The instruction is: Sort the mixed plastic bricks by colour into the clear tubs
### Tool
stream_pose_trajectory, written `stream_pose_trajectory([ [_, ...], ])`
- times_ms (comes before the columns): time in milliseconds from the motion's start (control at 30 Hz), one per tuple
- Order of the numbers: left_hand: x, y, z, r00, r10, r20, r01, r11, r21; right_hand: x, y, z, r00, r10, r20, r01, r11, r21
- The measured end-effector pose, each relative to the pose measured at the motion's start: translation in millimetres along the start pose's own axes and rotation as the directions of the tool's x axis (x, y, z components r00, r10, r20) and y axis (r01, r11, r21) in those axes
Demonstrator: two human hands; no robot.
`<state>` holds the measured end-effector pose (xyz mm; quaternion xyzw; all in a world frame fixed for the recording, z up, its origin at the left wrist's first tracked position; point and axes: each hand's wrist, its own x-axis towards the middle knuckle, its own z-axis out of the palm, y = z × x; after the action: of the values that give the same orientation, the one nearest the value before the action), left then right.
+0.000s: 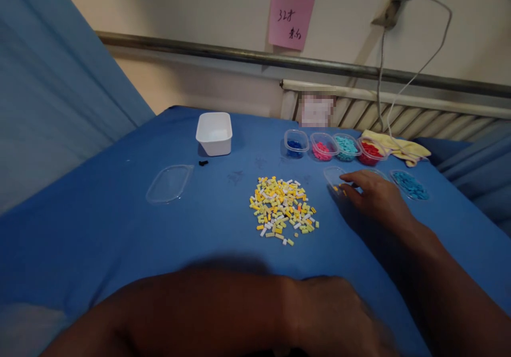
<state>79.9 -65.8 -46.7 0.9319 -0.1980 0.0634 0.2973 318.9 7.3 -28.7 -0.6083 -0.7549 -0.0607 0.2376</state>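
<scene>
A loose pile of small toy bricks (281,205), yellow, pale green and white, lies on the blue cloth. Beyond its right side, my right hand (373,191) hovers at a small clear container (334,175) holding a few orange-yellow bricks. The thumb and index finger are apart with nothing visible between them. My left hand (339,317) is low in front, its forearm crossing the bottom of the view. It is dark and smeared by motion, and its fingers are hidden.
Clear tubs of dark blue (295,147), pink (322,151), turquoise (346,148) and red bricks (370,153) line the back right. Teal bricks (410,185) sit farther right by a yellow cloth (395,145). At left are a white tub (214,136), a clear lid (170,184) and a small black piece (203,163).
</scene>
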Motion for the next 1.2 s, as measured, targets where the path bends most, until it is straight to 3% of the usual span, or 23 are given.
stream_pose_trajectory([
  [67,-0.9,-2.4,3.1,1.0,-0.02,-0.001,0.02,0.999,-0.03,-1.3,-22.7,-4.8,0.988,-0.147,0.048,0.138,0.978,0.159],
  [167,-1.2,-4.8,6.3,0.999,-0.031,0.008,0.031,0.999,-0.044,-4.8,-56.3,-8.4,0.89,-0.405,0.209,0.309,0.873,0.377],
  [233,-1.1,-5.3,7.8,0.998,-0.05,0.026,0.051,0.998,-0.037,-7.0,-70.1,-7.8,0.841,-0.474,0.259,0.355,0.847,0.396],
  [333,-1.0,-5.4,10.3,0.995,-0.091,0.044,0.093,0.995,-0.044,-8.4,-75.3,-6.8,0.832,-0.463,0.305,0.345,0.863,0.368],
  [600,-3.9,-3.1,16.2,0.998,-0.036,-0.053,0.04,0.995,0.086,-3.1,-81.1,-12.2,0.84,-0.311,0.445,0.158,0.924,0.348],
  [800,-3.4,-1.0,12.8,0.998,-0.024,-0.058,0.028,0.998,0.063,-1.3,-82.9,-8.8,0.879,-0.312,0.362,0.196,0.926,0.323],
  [900,-2.3,-0.6,11.2,0.996,-0.054,-0.076,0.056,0.998,0.022,-2.1,-67.3,-12.4,0.938,-0.196,0.284,0.099,0.941,0.323],
  [1000,-2.3,-0.2,11.8,0.991,-0.095,-0.096,0.094,0.995,-0.019,-3.4,-51.7,-14.4,0.961,-0.102,0.258,0.008,0.94,0.342],
  [1200,-1.6,-2.1,18.0,0.996,-0.039,-0.076,0.046,0.994,0.103,-4.7,-53.6,0.7,0.923,-0.273,0.27,0.171,0.922,0.348],
])
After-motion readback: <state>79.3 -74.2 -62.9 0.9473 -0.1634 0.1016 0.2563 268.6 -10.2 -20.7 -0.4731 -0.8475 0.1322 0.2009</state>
